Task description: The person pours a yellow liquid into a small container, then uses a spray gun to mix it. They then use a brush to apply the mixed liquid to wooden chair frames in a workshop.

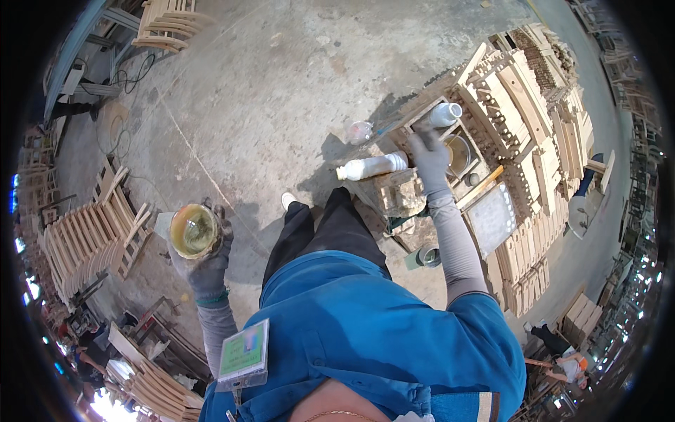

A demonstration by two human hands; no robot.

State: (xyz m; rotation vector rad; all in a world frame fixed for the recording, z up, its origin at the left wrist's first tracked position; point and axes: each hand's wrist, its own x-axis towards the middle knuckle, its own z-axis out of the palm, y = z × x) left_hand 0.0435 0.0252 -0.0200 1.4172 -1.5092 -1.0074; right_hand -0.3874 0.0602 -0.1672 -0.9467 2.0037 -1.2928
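My left hand (209, 271), in a grey glove, is closed round a tub (194, 231) with a yellowish, crusted rim and a murky content. A pale flat piece (162, 225) shows beside the tub. On the other side, my right hand (429, 156), also gloved, reaches over a wooden tray (472, 133); its fingers are smeared, and whether they grip anything is unclear. Close to it stand a white bottle (444, 114) and a round container (458, 155). Another white bottle (373, 166) leans out sideways just left of that hand.
Stacked curved wooden parts (517, 105) rise behind the tray, with a pale flat panel (492, 219) nearer me. A clear plastic container (359, 132) is beyond the bottles. Slatted wooden frames (95, 235) stand on the left. A person (571, 369) is at the lower right.
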